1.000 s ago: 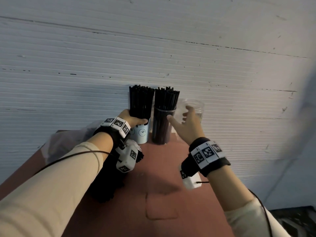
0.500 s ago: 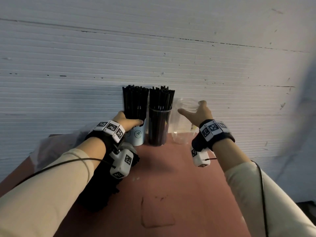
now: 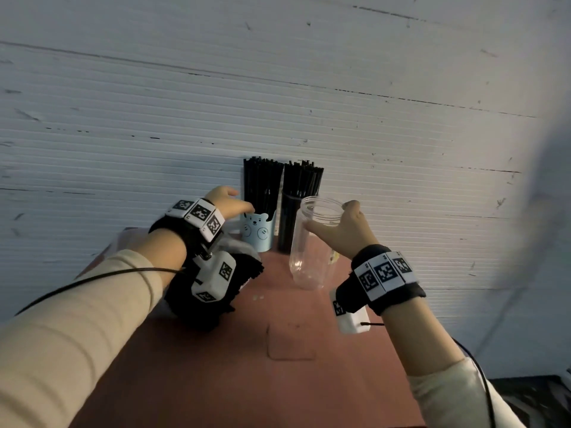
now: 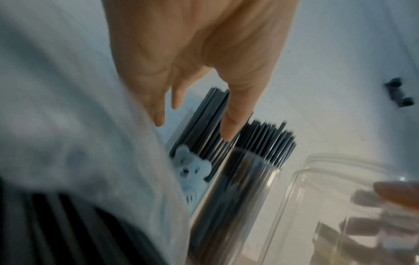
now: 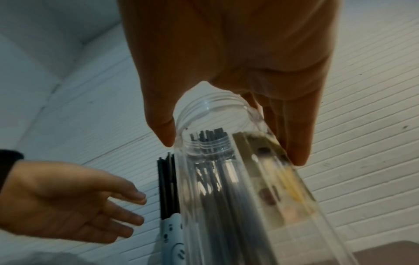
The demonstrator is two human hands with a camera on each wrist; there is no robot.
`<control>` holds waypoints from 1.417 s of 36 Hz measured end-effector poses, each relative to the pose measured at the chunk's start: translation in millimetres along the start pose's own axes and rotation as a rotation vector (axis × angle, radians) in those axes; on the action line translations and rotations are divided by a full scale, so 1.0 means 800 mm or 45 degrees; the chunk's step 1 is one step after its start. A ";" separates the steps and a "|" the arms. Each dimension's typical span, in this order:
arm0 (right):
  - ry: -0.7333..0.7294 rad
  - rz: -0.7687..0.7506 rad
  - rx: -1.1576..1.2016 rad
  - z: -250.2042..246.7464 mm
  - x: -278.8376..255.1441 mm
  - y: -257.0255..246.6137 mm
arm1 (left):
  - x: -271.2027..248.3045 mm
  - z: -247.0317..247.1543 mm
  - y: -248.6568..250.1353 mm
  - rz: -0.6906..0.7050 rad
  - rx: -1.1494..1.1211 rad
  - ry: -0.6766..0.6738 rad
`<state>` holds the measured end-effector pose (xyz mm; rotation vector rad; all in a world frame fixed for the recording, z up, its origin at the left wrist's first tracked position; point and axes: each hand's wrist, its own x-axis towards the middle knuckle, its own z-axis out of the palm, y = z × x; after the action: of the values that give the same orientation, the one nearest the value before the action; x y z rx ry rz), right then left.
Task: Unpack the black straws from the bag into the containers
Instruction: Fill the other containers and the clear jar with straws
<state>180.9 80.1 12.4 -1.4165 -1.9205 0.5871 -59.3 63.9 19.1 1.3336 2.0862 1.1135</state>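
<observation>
My right hand [image 3: 336,220] grips the neck of an empty clear jar [image 3: 310,248], thumb on the near side and fingers [image 5: 294,143] on the far side; the jar leans slightly. Behind it stands a clear container [image 3: 293,217] packed with black straws. To its left a blue bear cup [image 3: 258,233] holds more black straws [image 3: 262,186]. My left hand [image 3: 241,200] hovers open beside the cup's top, holding nothing; in the left wrist view its thumb [image 4: 229,129] is near the straw tips. The clear bag [image 4: 79,116] of black straws [image 3: 244,273] lies under my left wrist.
A reddish-brown table [image 3: 278,350] carries everything, and a white ribbed wall [image 3: 278,103] rises right behind the containers. The table's right edge [image 3: 398,350] runs just under my right forearm. A dark object [image 3: 531,403] lies on the floor at the lower right.
My right hand reached the empty jar at the back, took hold of it and brought it nearer, in front of the full container. My left hand let go of the straws in the bear cup.
</observation>
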 end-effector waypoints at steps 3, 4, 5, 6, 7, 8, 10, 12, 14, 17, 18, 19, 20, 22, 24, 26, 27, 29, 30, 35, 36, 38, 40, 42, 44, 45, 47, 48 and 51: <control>-0.011 -0.045 0.002 0.004 -0.017 -0.011 | -0.025 -0.027 -0.004 0.084 0.071 -0.035; -0.022 -0.058 0.002 0.005 -0.023 -0.015 | -0.034 -0.034 -0.007 0.106 0.109 -0.059; -0.039 -0.061 -0.003 0.006 -0.027 -0.017 | -0.043 -0.041 -0.010 0.124 0.147 -0.083; -0.055 -0.062 -0.010 0.006 -0.032 -0.020 | -0.050 -0.048 -0.016 0.131 0.181 -0.110; -0.068 -0.061 -0.014 0.006 -0.035 -0.022 | -0.059 -0.055 -0.022 0.135 0.219 -0.143; -0.077 -0.062 -0.018 0.006 -0.039 -0.024 | -0.067 -0.062 -0.028 0.139 0.262 -0.183; -0.071 -0.081 -0.048 0.006 -0.046 -0.027 | -0.082 -0.071 -0.040 0.169 0.363 -0.269; -0.009 -0.155 -0.119 0.007 -0.055 -0.031 | -0.097 -0.078 -0.053 0.188 0.406 -0.346; 0.087 -0.287 -0.144 0.009 -0.063 -0.037 | -0.112 -0.084 -0.062 0.203 0.421 -0.427; 0.235 -0.556 -0.129 0.017 -0.074 -0.049 | -0.129 -0.089 -0.070 0.247 0.575 -0.479; 0.283 -0.653 -0.130 0.021 -0.078 -0.055 | -0.132 -0.091 -0.073 0.264 0.615 -0.466; 0.313 -0.741 -0.132 0.027 -0.083 -0.061 | -0.133 -0.092 -0.077 0.277 0.636 -0.445; 0.309 -0.813 -0.132 0.034 -0.087 -0.068 | -0.133 -0.094 -0.081 0.278 0.643 -0.412; 0.195 -0.892 -0.104 0.053 -0.096 -0.080 | -0.136 -0.098 -0.085 0.271 0.649 -0.324; -0.008 -0.943 -0.094 0.073 -0.102 -0.092 | -0.137 -0.102 -0.089 0.277 0.585 -0.222; -0.252 -0.964 -0.157 0.091 -0.109 -0.103 | -0.139 -0.106 -0.091 0.294 0.452 -0.122; -0.348 -0.956 -0.213 0.100 -0.111 -0.109 | -0.139 -0.109 -0.092 0.317 0.410 -0.086; -0.446 -0.932 -0.307 0.115 -0.114 -0.120 | -0.139 -0.114 -0.094 0.363 0.361 -0.039; -0.491 -0.906 -0.346 0.121 -0.115 -0.126 | -0.140 -0.117 -0.094 0.373 0.332 -0.020; -0.678 -0.711 -0.570 0.149 -0.109 -0.153 | -0.141 -0.123 -0.089 0.427 0.242 -0.001; -0.658 -0.698 -0.608 0.154 -0.107 -0.156 | -0.141 -0.124 -0.089 0.437 0.216 -0.007; -0.651 -0.627 -0.662 0.166 -0.103 -0.158 | -0.142 -0.126 -0.088 0.441 0.200 -0.022; -0.680 -0.561 -0.686 0.174 -0.100 -0.157 | -0.144 -0.125 -0.088 0.434 0.215 -0.039; -0.687 -0.574 -0.709 0.178 -0.098 -0.156 | -0.146 -0.123 -0.088 0.431 0.213 -0.059; -0.694 -0.602 -0.748 0.178 -0.097 -0.158 | -0.147 -0.123 -0.091 0.424 0.204 -0.072; -0.711 -0.604 -0.767 0.179 -0.095 -0.157 | -0.148 -0.123 -0.093 0.411 0.205 -0.075; -0.740 -0.604 -0.804 0.179 -0.093 -0.160 | -0.147 -0.123 -0.097 0.383 0.204 -0.085; -0.743 -0.594 -0.811 0.179 -0.093 -0.160 | -0.147 -0.123 -0.098 0.376 0.204 -0.088; -0.759 -0.555 -0.818 0.178 -0.090 -0.163 | -0.147 -0.122 -0.097 0.371 0.216 -0.088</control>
<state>4.6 -23.9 -10.9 -1.1698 -2.9855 0.1825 -117.9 -96.5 6.5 1.7773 2.0182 1.0011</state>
